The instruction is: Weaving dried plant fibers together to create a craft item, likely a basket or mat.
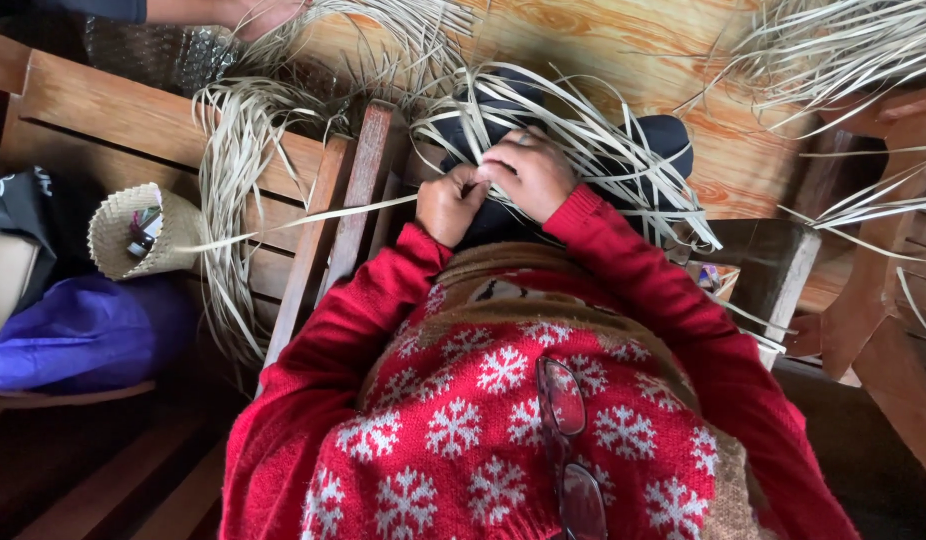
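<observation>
Your left hand (449, 203) and right hand (531, 172) meet at the centre of the view, knuckles touching, over your dark-clad lap. The left hand's fingers are curled tight, pinching a long pale flat straw strip (313, 214) that runs out toward nine o'clock across the brown wooden slatted bench (133, 125). The right hand's fingers are bent over and pressed down on the tangled bundle of pale dried palm strips (583, 140), which fans from twelve round to three o'clock of your hands. At nine o'clock, well apart, a small woven straw cone-shaped basket (118, 232) sits on the bench, with a purple cloth bag (83, 335) just below it. Toward eleven o'clock, another person's hand (258, 15) touches more loose strips. A pair of glasses (568, 450) hangs on your red snowflake sweater (453, 430) at six o'clock.
</observation>
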